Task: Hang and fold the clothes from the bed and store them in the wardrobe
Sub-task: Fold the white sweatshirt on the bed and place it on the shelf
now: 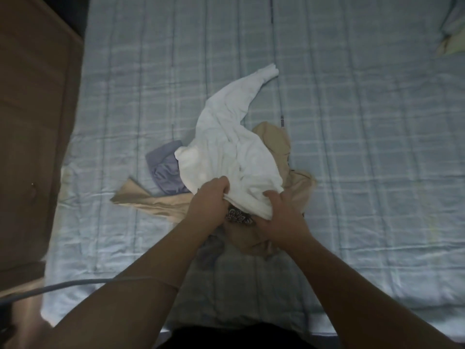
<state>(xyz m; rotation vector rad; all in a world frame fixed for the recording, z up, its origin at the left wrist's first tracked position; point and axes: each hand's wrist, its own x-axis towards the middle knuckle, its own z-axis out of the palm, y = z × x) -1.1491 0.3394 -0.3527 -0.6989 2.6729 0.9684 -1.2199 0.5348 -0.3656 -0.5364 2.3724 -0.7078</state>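
Status: early stage, sorting the pile.

White garment [226, 147] lies on the bed [364, 159], crumpled, on top of the other clothes. One long part of it, a sleeve or a leg, trails off on its far side.

Left hand [211, 200] grips the near edge of the white garment, fingers curled into the cloth. Right hand [281, 212] grasps the same edge just beside it, fingers bunched over the fabric. Both hands are engaged and neither is free.

Other items, placed against the white garment:
- grey-blue garment [163, 167]: touching its left side, partly tucked under it
- beige garment [276, 139]: underneath, showing at its right and spreading out past its near left
- patterned cloth [237, 214]: under its near edge, between the two hands
- brown wooden unit [32, 122]: well to its left, off the bed; cannot tell if this is the wardrobe
- pillow [453, 34]: well apart, far right

Done so far, judging from this view: nothing visibly folded, no hanger in sight, nothing shown stored.

Left: judged to be the whole job. The white garment comes first, then at least three more pieces, then the move to the wardrobe
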